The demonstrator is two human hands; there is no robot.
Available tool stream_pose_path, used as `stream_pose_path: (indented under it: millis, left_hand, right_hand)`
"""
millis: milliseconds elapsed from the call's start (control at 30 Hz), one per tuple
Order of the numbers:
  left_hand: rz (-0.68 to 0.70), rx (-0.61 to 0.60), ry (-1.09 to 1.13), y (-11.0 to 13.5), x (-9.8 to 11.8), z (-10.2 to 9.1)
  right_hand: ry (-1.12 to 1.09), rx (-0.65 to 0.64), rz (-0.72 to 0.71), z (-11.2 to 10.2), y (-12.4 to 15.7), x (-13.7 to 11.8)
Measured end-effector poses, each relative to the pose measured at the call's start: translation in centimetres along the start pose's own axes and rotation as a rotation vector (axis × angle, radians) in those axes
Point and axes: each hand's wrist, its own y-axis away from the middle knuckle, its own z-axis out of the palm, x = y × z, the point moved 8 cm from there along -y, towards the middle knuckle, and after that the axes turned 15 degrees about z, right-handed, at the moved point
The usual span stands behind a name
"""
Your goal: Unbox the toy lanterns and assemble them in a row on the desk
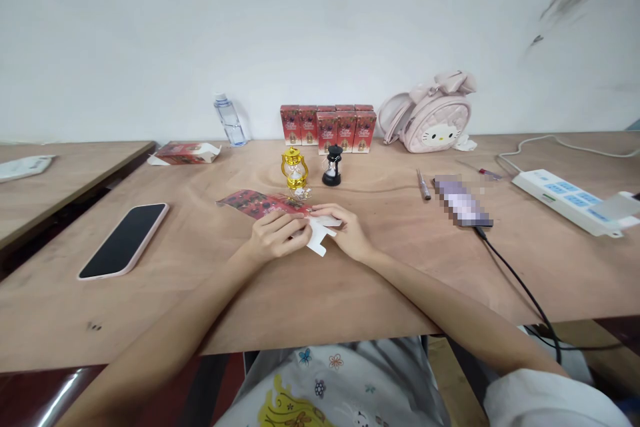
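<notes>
Between my two hands is a flattened red printed cardboard box [257, 203] with white inner flaps. My left hand [277, 238] is closed on its middle, near where the red side meets the white flaps. With its fingers bent, my right hand [347, 230] grips the white flap end from the right. Just beyond the box stand a small gold lantern [295, 170] and a small black lantern [332, 167], both upright. A small shiny bundle [299, 194], too small to make out, lies between the gold lantern and my hands.
Several red boxes [327, 132] stand against the wall, beside a pink bag [435, 120]. An opened red box [187, 152] and a bottle [230, 121] are at back left. A phone [125, 240] lies left; a screwdriver [423, 185], another phone [461, 200] and a power strip [567, 200] lie right.
</notes>
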Motion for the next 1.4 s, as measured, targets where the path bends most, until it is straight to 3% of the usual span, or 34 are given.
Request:
stream_pose_path:
  millis: [167,367,467,533,633,767,867,933,1033,1100,1267,1400]
  left_hand:
    - [0.127,0.128,-0.209,-0.5,0.9,-0.9]
    - [0.358,0.147,-0.383,-1.0,2.6,-1.7]
    - [0.352,0.174,-0.423,-0.5,2.2,-2.9]
    - [0.225,0.209,-0.468,0.3,0.6,-4.2]
    - [-0.103,0.320,-0.551,2.7,-3.5,-6.5]
    - [-0.602,0.378,-0.613,7.8,-9.4,-8.6]
    - [-0.931,0.422,-0.685,12.3,-12.0,-9.7]
    - [-1.079,0.359,-0.617,14.9,-13.5,-9.2]
    - [-1.183,0.052,-0.380,17.2,-15.7,-6.1]
    - [-1.164,-0.085,-0.338,17.5,-16.0,-4.7]
    - [-1.202,-0.056,-0.654,16.2,-14.8,-6.5]
    - [-1.352,-0.152,-0.637,17.1,-15.1,-6.8]
  right_hand:
    - [-0.067,0.049,0.027,-0.5,-0.3,0.8]
    - [-0.123,0.115,0.016,-1.2,-0.4,0.9]
    - [-0.146,0.102,0.051,-0.7,0.0,0.9]
    - [-0.158,0.077,0.112,-0.2,0.2,1.0]
    - [-0.120,0.056,0.169,0.2,0.4,1.1]
    - [-0.054,0.076,0.201,0.0,0.2,1.5]
    - [-0.020,0.068,0.213,0.0,0.1,1.7]
    - [0.006,0.071,0.209,0.0,0.1,1.7]
    - [0.045,0.090,0.210,-0.1,0.1,1.7]
    - [0.068,0.104,0.219,-0.2,0.1,1.8]
    - [0.113,0.117,0.223,-0.4,0.0,1.7]
    - [0.128,0.123,0.228,-0.5,-0.1,2.0]
